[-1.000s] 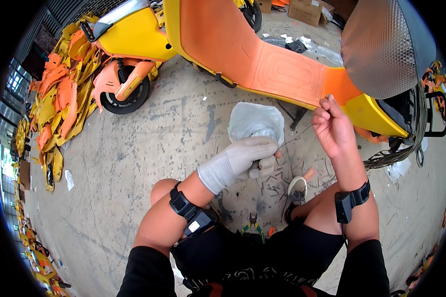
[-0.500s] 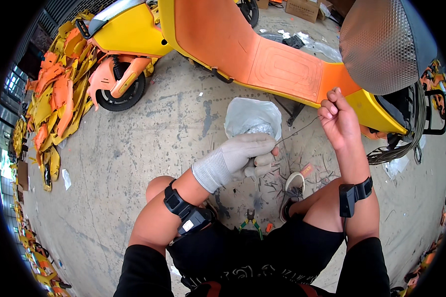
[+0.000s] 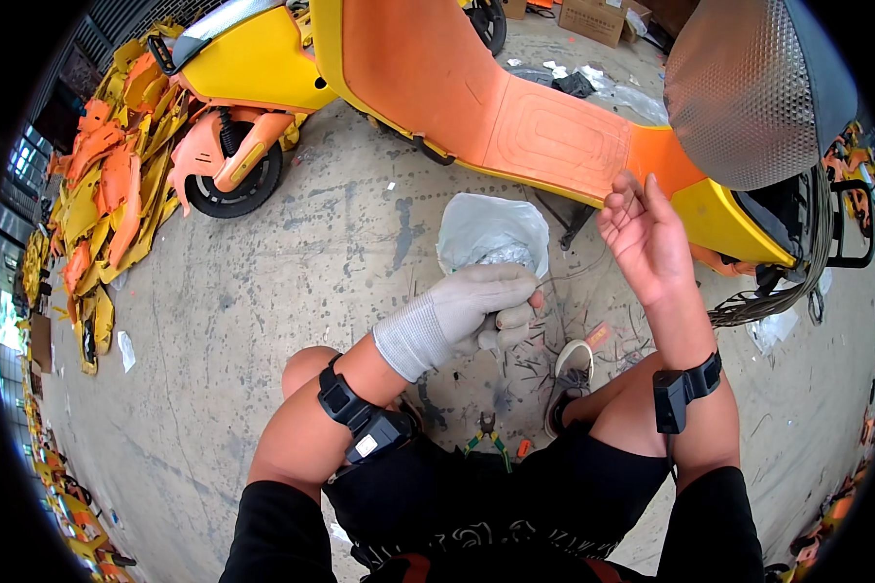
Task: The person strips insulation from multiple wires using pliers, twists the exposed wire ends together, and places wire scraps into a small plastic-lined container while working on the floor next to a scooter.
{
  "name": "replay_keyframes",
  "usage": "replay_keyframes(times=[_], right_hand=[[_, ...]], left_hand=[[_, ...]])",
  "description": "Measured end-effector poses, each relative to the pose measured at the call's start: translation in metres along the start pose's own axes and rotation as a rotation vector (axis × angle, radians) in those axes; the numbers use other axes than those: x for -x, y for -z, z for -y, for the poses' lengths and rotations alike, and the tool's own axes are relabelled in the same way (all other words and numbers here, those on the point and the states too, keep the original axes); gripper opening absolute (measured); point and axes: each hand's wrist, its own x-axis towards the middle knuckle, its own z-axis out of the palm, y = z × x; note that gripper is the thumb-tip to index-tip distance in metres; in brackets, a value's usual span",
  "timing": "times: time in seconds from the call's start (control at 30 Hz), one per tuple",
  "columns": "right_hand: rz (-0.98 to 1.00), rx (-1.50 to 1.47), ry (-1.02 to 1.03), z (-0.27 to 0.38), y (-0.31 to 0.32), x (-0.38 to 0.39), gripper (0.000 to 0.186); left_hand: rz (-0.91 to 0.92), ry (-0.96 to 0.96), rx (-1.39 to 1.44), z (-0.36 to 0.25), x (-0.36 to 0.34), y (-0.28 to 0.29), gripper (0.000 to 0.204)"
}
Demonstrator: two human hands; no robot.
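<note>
My left hand, in a grey-white knit glove, is closed over the near rim of a pail lined with a whitish plastic bag. Between its pinched fingers sits the end of a thin dark wire, mostly hidden by the glove. My bare right hand is raised beside the scooter's footboard, palm showing, fingers loosely curled and thumb apart, with nothing visible in it. Some clear crumpled plastic lies inside the pail. Green-and-yellow handled pliers rest on the floor between my legs.
A yellow and orange scooter stretches across the far side. Coiled dark cable hangs at its right end. Orange and yellow body panels are heaped at left. Short wire offcuts litter the concrete near my shoe.
My right hand has opened from a pinch and shifted slightly left and lower. The thin wire that ran between both hands is no longer clearly seen. My left hand has stayed nearly still.
</note>
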Motion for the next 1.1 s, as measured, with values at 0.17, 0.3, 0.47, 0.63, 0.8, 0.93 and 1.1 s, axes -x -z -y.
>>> replay_keyframes(times=[0.17, 0.3, 0.47, 0.63, 0.8, 0.93, 1.1], right_hand=[[0.076, 0.029, -0.085, -0.007, -0.006, 0.004, 0.031], [0.093, 0.041, -0.122, -0.011, -0.008, 0.007, 0.029], [0.106, 0.044, -0.136, -0.009, -0.013, 0.010, 0.029], [0.136, 0.021, -0.146, -0.011, -0.014, 0.012, 0.028], [0.166, 0.003, -0.094, -0.011, -0.006, 0.009, 0.027], [0.107, 0.019, -0.053, -0.006, -0.006, 0.008, 0.026], [0.059, 0.052, -0.001, -0.003, -0.001, 0.005, 0.026]], left_hand=[[0.015, -0.053, 0.003, 0.003, -0.004, 0.004, 0.025], [-0.029, -0.076, -0.047, 0.006, -0.004, 0.006, 0.027], [-0.095, -0.089, -0.076, 0.006, -0.002, 0.003, 0.027], [-0.093, -0.124, -0.101, 0.008, -0.003, 0.002, 0.027], [-0.134, -0.055, -0.269, 0.010, -0.005, 0.006, 0.026], [-0.222, 0.038, -0.538, 0.008, -0.006, 0.006, 0.026], [-0.248, 0.146, -0.771, 0.003, -0.006, 0.008, 0.029]])
